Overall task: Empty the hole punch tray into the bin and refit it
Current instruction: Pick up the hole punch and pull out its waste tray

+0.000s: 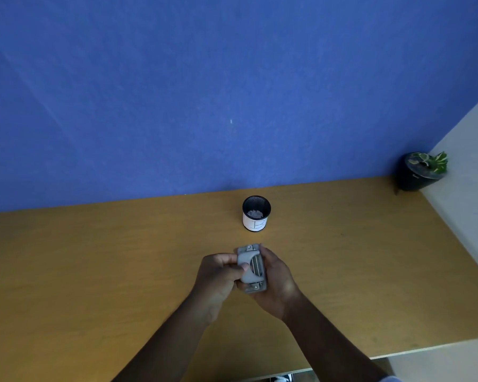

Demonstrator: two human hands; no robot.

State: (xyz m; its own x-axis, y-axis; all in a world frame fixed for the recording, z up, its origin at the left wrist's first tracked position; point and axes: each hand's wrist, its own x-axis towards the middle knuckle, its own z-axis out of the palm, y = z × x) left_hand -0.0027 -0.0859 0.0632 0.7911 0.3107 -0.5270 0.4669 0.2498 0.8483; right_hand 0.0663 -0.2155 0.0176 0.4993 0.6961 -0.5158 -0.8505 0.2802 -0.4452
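both hands hold the grey hole punch above the wooden desk, near the front edge and well short of the bin. the left hand wraps it from the left, thumb pressed on the curved lever; the right hand cups it from the right and underneath, fingers curled round the base. whether the tray is on the underside or already off cannot be told: that face is hidden by the right palm.

the bin, a small black mesh cup with a white paper label, stands further back on the desk, upright, with pale paper chads showing at the bottom. a potted plant sits in the far right corner, well apart.

the risks, as i judge them: the cup's mouth is narrow, so a tray tipped before it is directly over the rim would scatter chads on the desk. the cup looks light, and a knock from the punch could topple it and spill what it holds. a thumb on the lever could also squeeze the punch shut mid-handling and jolt the grip. in refitting, a tray pushed on crooked may seem seated and drop off later.
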